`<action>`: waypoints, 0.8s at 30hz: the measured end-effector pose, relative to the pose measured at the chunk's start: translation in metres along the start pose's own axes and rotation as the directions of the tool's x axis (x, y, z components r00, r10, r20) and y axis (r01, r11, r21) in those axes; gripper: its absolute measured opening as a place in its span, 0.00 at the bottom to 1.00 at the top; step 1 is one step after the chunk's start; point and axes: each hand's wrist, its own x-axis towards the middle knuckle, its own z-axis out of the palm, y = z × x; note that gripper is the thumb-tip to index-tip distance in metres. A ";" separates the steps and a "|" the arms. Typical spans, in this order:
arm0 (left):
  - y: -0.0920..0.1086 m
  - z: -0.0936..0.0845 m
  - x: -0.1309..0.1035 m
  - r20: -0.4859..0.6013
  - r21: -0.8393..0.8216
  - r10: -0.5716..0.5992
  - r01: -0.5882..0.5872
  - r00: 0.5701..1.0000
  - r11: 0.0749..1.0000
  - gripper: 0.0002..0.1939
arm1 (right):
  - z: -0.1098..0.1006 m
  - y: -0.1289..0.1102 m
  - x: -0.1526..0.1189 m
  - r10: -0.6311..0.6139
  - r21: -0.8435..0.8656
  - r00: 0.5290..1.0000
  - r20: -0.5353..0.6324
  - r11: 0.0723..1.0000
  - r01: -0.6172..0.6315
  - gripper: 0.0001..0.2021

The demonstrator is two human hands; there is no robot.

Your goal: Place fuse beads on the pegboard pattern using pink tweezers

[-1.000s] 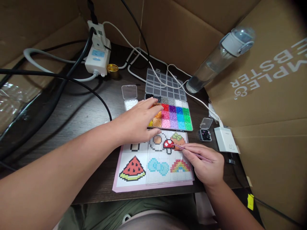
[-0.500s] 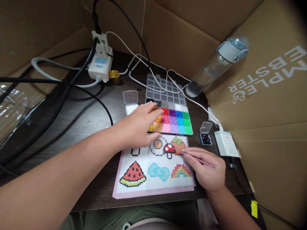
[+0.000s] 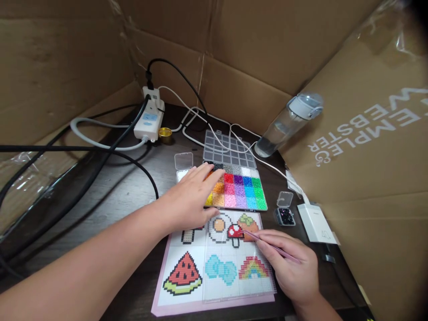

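Observation:
My right hand (image 3: 291, 265) pinches a pair of pink tweezers (image 3: 274, 248), whose tips touch or hover just over a small red-and-white bead mushroom (image 3: 235, 231) outlined in black. That mushroom sits on a clear pegboard (image 3: 219, 295), laid over a printed pattern sheet (image 3: 172, 301) with a watermelon, a bow and a rainbow. Fingers spread, my left hand (image 3: 189, 196) lies palm down over the left side of a sorted bead box (image 3: 249, 191), covering some compartments. Its thumb reaches the top of the pegboard. Whether a bead is between the tweezer tips is too small to tell.
The bead box's lid (image 3: 230, 149) lies open behind it, crossed by white cables. Around stand a water bottle (image 3: 284, 127), a small box of dark beads (image 3: 285, 216), a white charger (image 3: 316, 223), a power strip (image 3: 149, 118) and a gold cup (image 3: 165, 135). Cardboard walls enclose the desk.
The camera has tilted up, so everything sits lower in the picture. Both hands keep nearly the same place over the box and board, with the tweezer tips still at the mushroom.

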 end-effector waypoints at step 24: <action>0.002 -0.001 0.002 0.084 0.058 -0.108 0.103 0.991 0.993 0.46 | 0.025 0.003 0.104 0.397 0.177 0.916 -0.056 0.907 -0.382 0.07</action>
